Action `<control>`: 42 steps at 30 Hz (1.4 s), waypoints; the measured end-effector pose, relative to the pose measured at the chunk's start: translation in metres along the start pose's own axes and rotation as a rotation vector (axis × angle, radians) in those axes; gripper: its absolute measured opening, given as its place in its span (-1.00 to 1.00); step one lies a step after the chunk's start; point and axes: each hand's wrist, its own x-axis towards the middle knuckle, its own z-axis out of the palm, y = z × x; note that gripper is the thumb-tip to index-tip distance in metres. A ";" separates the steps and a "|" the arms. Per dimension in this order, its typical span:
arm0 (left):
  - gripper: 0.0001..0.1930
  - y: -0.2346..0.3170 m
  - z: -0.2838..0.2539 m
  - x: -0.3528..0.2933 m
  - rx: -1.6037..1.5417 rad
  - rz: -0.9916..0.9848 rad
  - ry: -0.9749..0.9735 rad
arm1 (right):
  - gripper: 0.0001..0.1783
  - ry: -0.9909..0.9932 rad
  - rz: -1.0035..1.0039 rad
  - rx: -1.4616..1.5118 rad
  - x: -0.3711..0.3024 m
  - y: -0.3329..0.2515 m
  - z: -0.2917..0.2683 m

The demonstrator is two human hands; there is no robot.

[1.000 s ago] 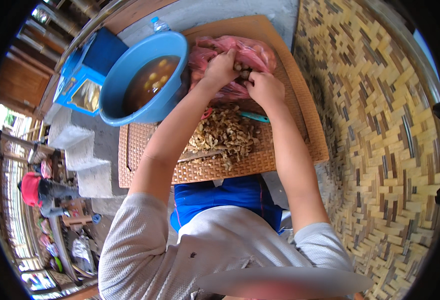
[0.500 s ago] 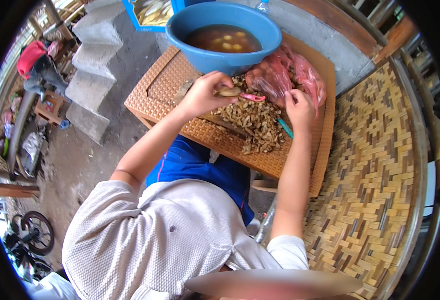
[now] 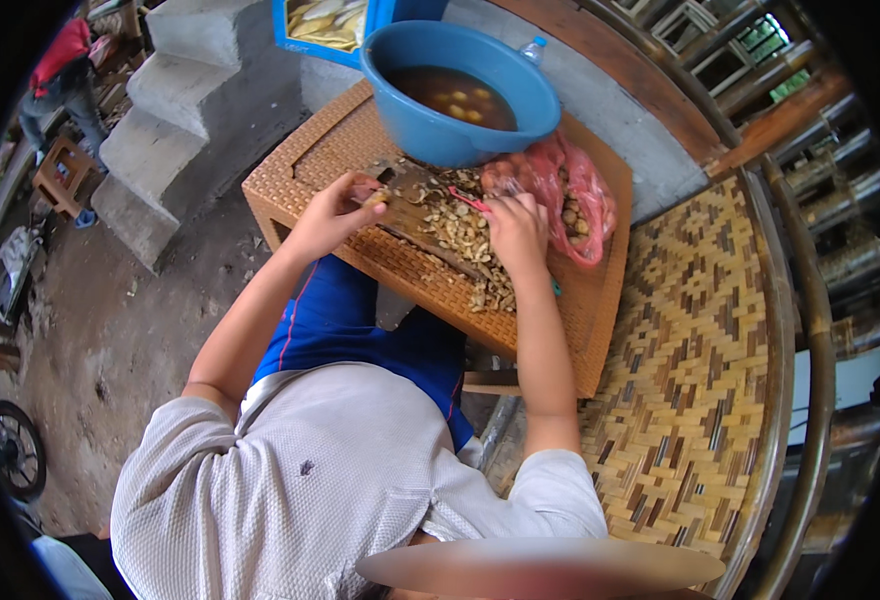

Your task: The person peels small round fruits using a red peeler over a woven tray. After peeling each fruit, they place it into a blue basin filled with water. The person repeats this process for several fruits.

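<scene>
My left hand [image 3: 338,213] is closed at the left of the table, pinching a small yellowish-brown potato [image 3: 380,198] at its fingertips. My right hand [image 3: 518,230] is over the peelings, its fingers curled round the end of a slim pink tool [image 3: 468,199]; whether it has a blade cannot be made out. Brown peelings [image 3: 457,228] lie heaped between the hands, partly on a wooden board [image 3: 415,238]. Just past my right hand, a red see-through plastic bag [image 3: 587,190] lies with its mouth open, showing round brown potatoes [image 3: 572,215].
A blue basin [image 3: 535,115] of brown water with pale peeled potatoes [image 3: 465,108] stands at the back of the brown woven-pattern table [image 3: 305,155]. Concrete steps [image 3: 165,140] rise at the left, where a person in red [image 3: 63,75] stands. A woven bamboo surface [image 3: 690,370] borders the right.
My right hand has left the plastic bag and moved to the pink tool. My left hand has drawn away leftward from the heap. The whole view has shifted.
</scene>
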 end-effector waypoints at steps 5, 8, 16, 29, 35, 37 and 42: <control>-0.57 -0.012 -0.016 -0.012 -0.142 -0.071 -0.028 | -0.80 -0.094 0.042 -0.026 0.001 -0.001 -0.001; -0.56 -0.019 -0.022 -0.018 -0.240 -0.066 -0.038 | -0.77 -0.116 0.053 -0.018 0.006 -0.002 -0.003; -0.42 -0.013 -0.042 -0.023 -0.216 -0.106 -0.162 | -0.66 -0.120 0.170 -0.024 0.015 -0.014 -0.020; -0.26 -0.008 -0.017 0.039 -0.063 0.010 -0.412 | -0.77 -0.267 0.317 0.488 0.013 -0.014 -0.040; -0.33 -0.003 0.032 0.115 0.119 0.171 -0.633 | -0.75 -0.376 0.401 0.662 0.020 0.007 -0.022; -0.31 -0.002 0.045 0.133 0.198 0.273 -0.709 | -0.72 -0.350 0.431 0.728 0.017 0.010 -0.015; -0.26 -0.003 0.075 0.156 0.137 0.232 -0.829 | -0.65 -0.281 0.601 0.937 0.003 0.012 -0.002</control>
